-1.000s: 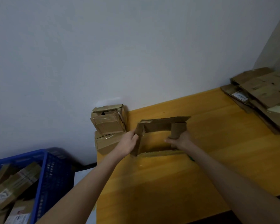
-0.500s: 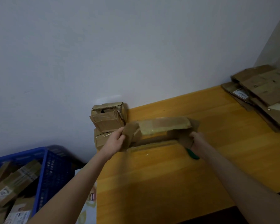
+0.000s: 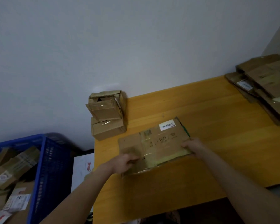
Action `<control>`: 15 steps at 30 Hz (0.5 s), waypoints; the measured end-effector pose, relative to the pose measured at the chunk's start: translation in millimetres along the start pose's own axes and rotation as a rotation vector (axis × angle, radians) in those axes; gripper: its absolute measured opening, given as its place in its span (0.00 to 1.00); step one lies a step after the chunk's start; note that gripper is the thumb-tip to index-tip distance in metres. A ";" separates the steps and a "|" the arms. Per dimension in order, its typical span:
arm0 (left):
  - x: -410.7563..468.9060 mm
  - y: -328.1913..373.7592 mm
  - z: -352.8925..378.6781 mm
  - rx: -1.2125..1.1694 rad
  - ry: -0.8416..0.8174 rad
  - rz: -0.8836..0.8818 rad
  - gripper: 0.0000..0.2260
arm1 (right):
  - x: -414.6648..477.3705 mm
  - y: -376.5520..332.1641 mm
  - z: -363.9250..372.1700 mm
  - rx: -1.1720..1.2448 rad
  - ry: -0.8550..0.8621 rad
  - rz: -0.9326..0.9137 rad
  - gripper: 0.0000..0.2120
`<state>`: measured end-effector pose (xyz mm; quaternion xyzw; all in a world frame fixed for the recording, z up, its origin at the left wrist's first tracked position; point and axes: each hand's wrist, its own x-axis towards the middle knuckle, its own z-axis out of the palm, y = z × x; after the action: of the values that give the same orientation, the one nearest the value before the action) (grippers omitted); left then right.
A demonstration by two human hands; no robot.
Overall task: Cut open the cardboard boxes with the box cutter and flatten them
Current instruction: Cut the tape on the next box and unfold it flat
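Note:
A cardboard box lies collapsed flat on the yellow wooden table, with a white barcode label at its far edge. My left hand grips its near left corner, fingers curled over the edge. My right hand holds its right edge. A thin green strip, possibly the box cutter, shows along the box's right edge; most of it is hidden under the cardboard.
Two taped boxes are stacked at the table's far left corner against the wall. A pile of flattened cardboard covers the far right. A blue crate with several boxes stands on the left beside the table.
The box was standing open as a sleeve. Both hands have folded it down and toward me, and it now lies flat on the table.

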<state>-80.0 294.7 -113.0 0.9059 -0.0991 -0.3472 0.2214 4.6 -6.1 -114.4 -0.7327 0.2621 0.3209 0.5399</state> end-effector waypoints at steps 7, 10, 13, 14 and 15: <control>42.6 10.0 18.4 0.115 0.300 -0.258 0.32 | 4.2 6.5 27.7 -0.870 0.325 -0.109 0.22; 60.8 15.2 25.2 0.202 0.342 -0.307 0.33 | 14.6 4.0 40.2 -1.029 0.379 -0.370 0.28; 82.4 15.6 27.2 0.246 0.370 -0.300 0.33 | 26.9 1.1 59.2 -1.108 0.280 -0.595 0.30; 90.6 15.0 29.9 0.243 0.360 -0.295 0.33 | 31.1 0.4 64.6 -1.137 0.247 -0.622 0.31; 98.5 14.6 32.9 0.234 0.350 -0.291 0.33 | 36.7 -0.3 69.1 -1.169 0.215 -0.636 0.31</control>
<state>-29.7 238.1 -185.5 0.9763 0.0324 -0.1995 0.0767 15.9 58.9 -156.5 -0.9738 -0.1306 0.1607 0.0937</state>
